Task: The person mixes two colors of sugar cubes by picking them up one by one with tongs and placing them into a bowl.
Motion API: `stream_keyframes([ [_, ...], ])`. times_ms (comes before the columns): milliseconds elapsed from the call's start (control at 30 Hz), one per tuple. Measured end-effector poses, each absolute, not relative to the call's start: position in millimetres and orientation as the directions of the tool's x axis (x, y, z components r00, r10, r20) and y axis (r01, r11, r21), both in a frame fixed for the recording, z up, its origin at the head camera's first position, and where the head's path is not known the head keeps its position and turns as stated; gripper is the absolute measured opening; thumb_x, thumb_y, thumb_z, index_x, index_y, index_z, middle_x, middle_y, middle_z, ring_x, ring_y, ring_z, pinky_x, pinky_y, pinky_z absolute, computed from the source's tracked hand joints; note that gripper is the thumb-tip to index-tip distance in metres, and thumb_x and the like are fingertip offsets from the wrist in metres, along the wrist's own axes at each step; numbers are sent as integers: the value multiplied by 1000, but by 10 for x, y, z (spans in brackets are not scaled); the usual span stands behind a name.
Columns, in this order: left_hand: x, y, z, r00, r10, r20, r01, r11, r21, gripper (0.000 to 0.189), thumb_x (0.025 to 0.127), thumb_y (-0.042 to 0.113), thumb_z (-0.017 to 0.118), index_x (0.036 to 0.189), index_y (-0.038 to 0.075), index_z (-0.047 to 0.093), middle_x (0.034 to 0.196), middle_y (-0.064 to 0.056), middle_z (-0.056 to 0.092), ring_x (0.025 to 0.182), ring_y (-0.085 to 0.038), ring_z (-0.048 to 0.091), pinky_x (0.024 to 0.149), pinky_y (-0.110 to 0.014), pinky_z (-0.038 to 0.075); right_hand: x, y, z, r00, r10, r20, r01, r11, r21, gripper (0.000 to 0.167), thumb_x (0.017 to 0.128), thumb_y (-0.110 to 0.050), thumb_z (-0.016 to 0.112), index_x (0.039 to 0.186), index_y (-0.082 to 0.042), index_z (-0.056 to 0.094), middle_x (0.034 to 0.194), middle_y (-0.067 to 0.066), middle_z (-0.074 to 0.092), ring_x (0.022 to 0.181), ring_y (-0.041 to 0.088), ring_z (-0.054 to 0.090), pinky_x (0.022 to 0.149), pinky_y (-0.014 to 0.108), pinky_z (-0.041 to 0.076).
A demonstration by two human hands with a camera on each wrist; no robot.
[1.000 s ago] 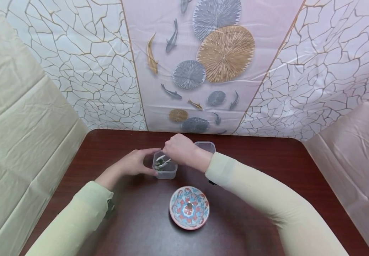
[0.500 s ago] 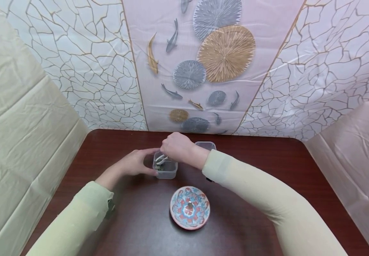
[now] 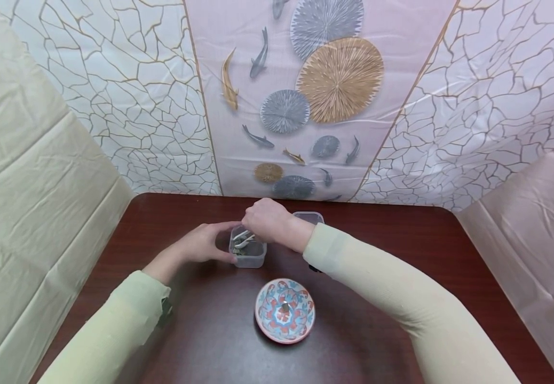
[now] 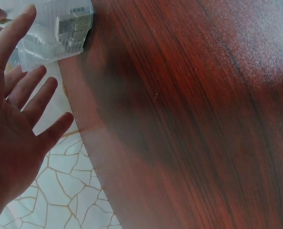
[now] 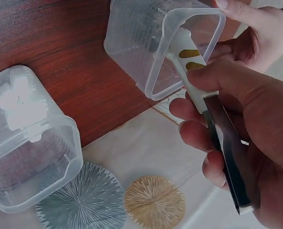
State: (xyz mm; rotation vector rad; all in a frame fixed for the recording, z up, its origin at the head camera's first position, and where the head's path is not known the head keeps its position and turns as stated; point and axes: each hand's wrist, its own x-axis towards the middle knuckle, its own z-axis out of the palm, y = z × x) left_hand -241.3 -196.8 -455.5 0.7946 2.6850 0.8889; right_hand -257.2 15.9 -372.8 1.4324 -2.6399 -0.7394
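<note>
My right hand [image 3: 267, 220] grips a pair of metal tongs [image 5: 232, 157] with pale slotted tips. Those tips reach down into a clear plastic container [image 3: 250, 262]. Inside it, small dark greenish blocks [image 4: 75, 26] show through the wall in the left wrist view; whether the tongs hold one is not clear. From the left, my left hand [image 3: 200, 244] spans the same container, thumb at the near side and index finger at the far side. Its other fingers are spread loosely. Nearer to me stands a patterned bowl [image 3: 284, 326] with a small dark piece [image 3: 285, 307] at its middle.
A second clear container [image 5: 67, 167] stands right of the first, partly behind my right forearm in the head view; white pieces [image 5: 22, 102] lie in it. The dark wooden table [image 3: 200, 330] ends at a patterned cloth backdrop [image 3: 161, 160].
My right hand has shifted slightly left over the container, and the tongs' tips have moved a little among its contents. The left hand, container and bowl stay in place.
</note>
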Motion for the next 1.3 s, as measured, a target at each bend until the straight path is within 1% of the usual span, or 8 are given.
stream_keyframes([
  [233,-2403,-1959,-4564,-835,551,-13,433,671,602,90,82,38,94,157,9,54,146,-13,67,135,-32,63,113,-53,49,-2590,160,-3730,-582,-785,-210,-781,470,411,14,97,-25,78,107,-19,84,99,-2,80,85,17,74,76,34,62],
  [367,-2403,-1946,-4555,-835,550,-20,427,670,607,90,81,38,94,157,10,54,146,-13,66,135,-33,62,114,-53,48,-2583,191,-3726,-585,-787,-195,-777,474,415,13,97,-26,79,106,-20,85,97,-2,80,83,18,74,76,35,62],
  [533,-2410,-1936,-4549,-839,542,-40,409,679,610,93,81,39,94,158,9,52,148,-13,65,138,-32,60,116,-53,46,-2555,297,-3658,-570,-808,-149,-787,486,380,9,93,-29,84,95,-20,83,90,-2,78,80,20,73,74,38,62],
  [667,-2404,-1932,-4535,-843,535,-50,398,684,612,95,81,38,95,159,8,51,150,-14,63,140,-31,59,117,-53,45,-2503,404,-3564,-548,-830,-102,-805,489,337,17,91,-32,87,83,-19,79,81,-3,76,77,21,72,72,39,61],
  [767,-2400,-1931,-4542,-844,535,-48,398,683,613,94,81,37,95,159,7,51,150,-14,63,140,-31,59,117,-54,45,-2459,490,-3502,-536,-841,-71,-813,492,311,19,92,-32,86,80,-20,77,78,-4,74,74,19,71,69,39,60],
  [1067,-2390,-1937,-4554,-846,531,-46,403,693,598,95,81,38,94,160,8,50,150,-16,63,141,-34,57,117,-56,45,-2274,865,-3317,-519,-854,-34,-835,498,234,7,91,-25,81,88,-20,77,79,-7,71,71,18,67,63,40,56],
  [1167,-2386,-1942,-4547,-846,530,-51,400,695,598,95,82,38,94,160,9,50,151,-15,62,143,-34,56,118,-56,43,-2174,1033,-3277,-510,-860,0,-838,497,224,7,89,-25,82,87,-22,76,77,-9,67,67,17,65,58,38,53],
  [1300,-2396,-1958,-4544,-849,525,-55,393,699,597,95,81,37,94,160,10,50,152,-15,61,144,-32,55,119,-54,43,-2020,1251,-3254,-482,-874,65,-856,486,179,9,85,-23,84,85,-24,75,69,-12,61,61,14,60,53,36,49],
])
